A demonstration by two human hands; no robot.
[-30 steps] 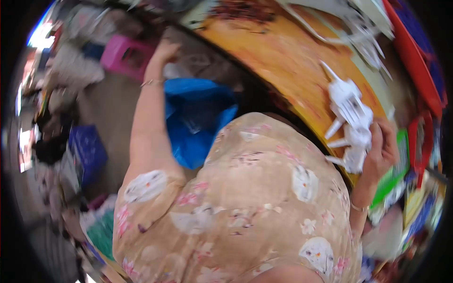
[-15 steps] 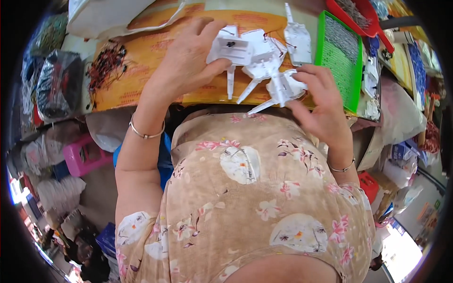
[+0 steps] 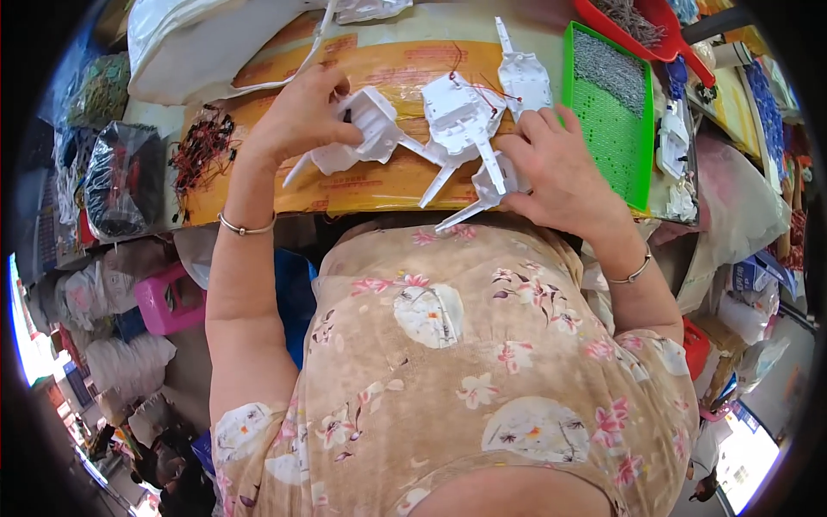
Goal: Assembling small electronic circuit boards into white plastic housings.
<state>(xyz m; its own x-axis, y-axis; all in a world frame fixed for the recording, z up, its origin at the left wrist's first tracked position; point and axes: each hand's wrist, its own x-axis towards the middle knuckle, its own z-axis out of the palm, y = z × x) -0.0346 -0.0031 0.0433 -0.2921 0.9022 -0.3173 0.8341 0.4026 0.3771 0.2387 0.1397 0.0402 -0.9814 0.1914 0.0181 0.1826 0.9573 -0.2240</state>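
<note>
Over the orange-taped part of the table, my left hand (image 3: 301,121) is closed on a white plastic housing (image 3: 372,129) with a narrow stem, tilted so that its hollow side shows. The thumb presses its near edge; a second white piece shows beneath it. In the middle lies another white plastic housing (image 3: 461,110) with thin red wires and a stem toward me. My right hand (image 3: 564,172) is closed round a smaller white stemmed piece (image 3: 489,183) at the table's front edge, its far end hidden by the fingers. One more white housing (image 3: 525,77) lies just beyond that hand.
A green perforated tray (image 3: 613,164) of small grey metal parts stands to the right, beside a red scoop (image 3: 689,53) with more metal pieces. At left sit a tangle of red and black wires (image 3: 202,155) and a plastic-wrapped dark bundle (image 3: 125,181). A white bag (image 3: 181,52) lies behind.
My left hand has moved left and toward me with a white housing, away from the other pieces. My right hand has shifted slightly left. The wired housing now lies more exposed.
</note>
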